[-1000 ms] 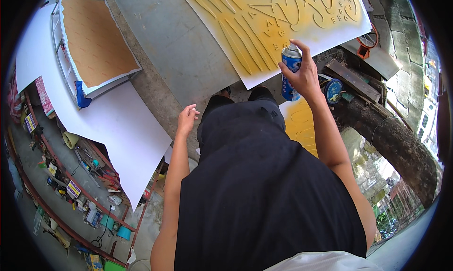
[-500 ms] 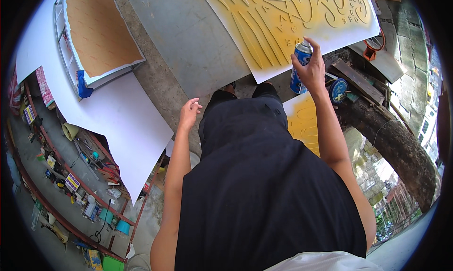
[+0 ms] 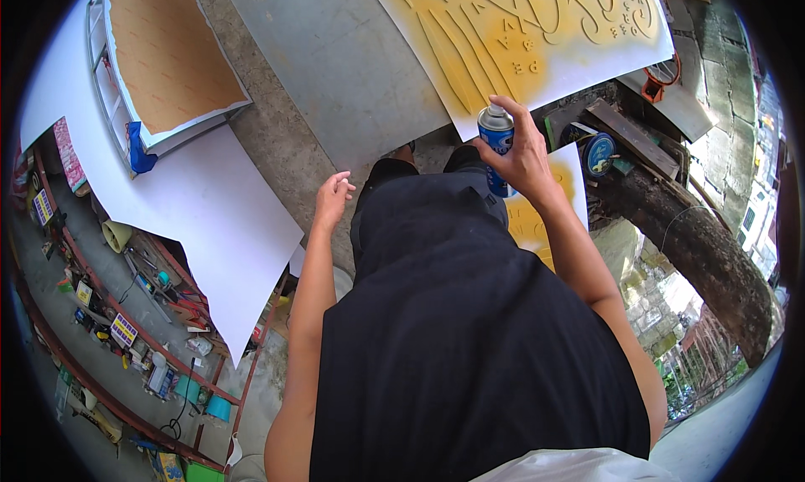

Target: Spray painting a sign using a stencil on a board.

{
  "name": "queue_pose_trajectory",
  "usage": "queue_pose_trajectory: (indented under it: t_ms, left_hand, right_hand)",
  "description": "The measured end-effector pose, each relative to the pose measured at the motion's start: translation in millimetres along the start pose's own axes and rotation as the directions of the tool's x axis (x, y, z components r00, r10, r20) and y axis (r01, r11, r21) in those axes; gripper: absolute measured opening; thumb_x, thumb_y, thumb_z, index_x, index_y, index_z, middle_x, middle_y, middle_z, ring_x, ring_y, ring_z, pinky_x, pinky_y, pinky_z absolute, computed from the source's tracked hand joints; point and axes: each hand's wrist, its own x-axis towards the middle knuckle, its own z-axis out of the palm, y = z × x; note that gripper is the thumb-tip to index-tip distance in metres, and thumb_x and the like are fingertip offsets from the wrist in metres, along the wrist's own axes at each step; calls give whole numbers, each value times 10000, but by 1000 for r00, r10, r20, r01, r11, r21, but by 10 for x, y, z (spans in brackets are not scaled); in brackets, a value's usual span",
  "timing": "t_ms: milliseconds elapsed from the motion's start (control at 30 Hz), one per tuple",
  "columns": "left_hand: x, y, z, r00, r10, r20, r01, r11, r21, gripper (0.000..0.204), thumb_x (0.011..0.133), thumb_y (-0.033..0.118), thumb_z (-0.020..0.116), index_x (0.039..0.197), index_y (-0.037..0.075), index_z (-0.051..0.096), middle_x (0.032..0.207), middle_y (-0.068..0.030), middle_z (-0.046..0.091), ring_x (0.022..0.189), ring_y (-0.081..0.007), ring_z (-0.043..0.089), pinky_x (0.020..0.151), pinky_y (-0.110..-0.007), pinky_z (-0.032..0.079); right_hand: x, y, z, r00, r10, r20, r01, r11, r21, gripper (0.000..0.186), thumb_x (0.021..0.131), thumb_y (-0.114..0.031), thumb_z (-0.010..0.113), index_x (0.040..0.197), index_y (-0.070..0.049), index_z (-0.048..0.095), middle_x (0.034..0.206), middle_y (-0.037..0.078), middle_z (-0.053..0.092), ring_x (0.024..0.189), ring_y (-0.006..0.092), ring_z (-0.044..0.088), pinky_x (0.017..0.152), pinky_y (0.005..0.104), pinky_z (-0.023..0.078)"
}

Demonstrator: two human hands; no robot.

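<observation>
A blue spray can [image 3: 495,140] with a silvery top stands upright in the grip of my right hand [image 3: 530,153], and one finger reaches up over its nozzle. Just beyond it lies a large white sheet [image 3: 579,67] carrying raised letters and long strips, coated in yellow paint. A smaller sheet [image 3: 573,176] with yellow-sprayed shapes shows partly behind my right forearm. My left hand [image 3: 335,198] hangs beside my left leg, holding nothing, its fingers loosely bent and a little apart.
On the left are a white board [image 3: 218,205] and a metal-framed brown panel [image 3: 176,54]. A cluttered rack [image 3: 126,272] of tools sits below them. A grey metal sheet [image 3: 335,71] lies ahead. At right are a thick tree trunk [image 3: 696,247], a round blue tin [image 3: 599,155] and planks [image 3: 637,142].
My right hand has moved left and slightly toward me with the spray can, uncovering more of the smaller sheet. My left hand has barely moved.
</observation>
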Motion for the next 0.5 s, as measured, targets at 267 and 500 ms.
queue_pose_trajectory:
  t_ms: [267, 500]
  left_hand:
    - [-15, 14, -4, 998, 50, -42, -50, 999, 2, 344, 1060, 162, 528, 1330, 21, 689, 962, -63, 755, 768, -113, 639, 750, -285, 542]
    - [-70, 63, -24, 998, 29, -64, -28, 1000, 5, 359, 1061, 172, 519, 1340, 25, 690, 968, -45, 736, 803, -117, 625, 792, -279, 526]
  right_hand:
    - [31, 117, 74, 993, 60, 102, -52, 995, -80, 704, 834, -207, 841, 1453, -189, 504, 1205, 192, 636, 1069, 409, 688, 894, 474, 565]
    - [412, 178, -178, 996, 32, -78, -40, 993, -112, 694, 847, -262, 827, 1461, -220, 507, 1222, 195, 629, 1059, 426, 677, 890, 497, 557]
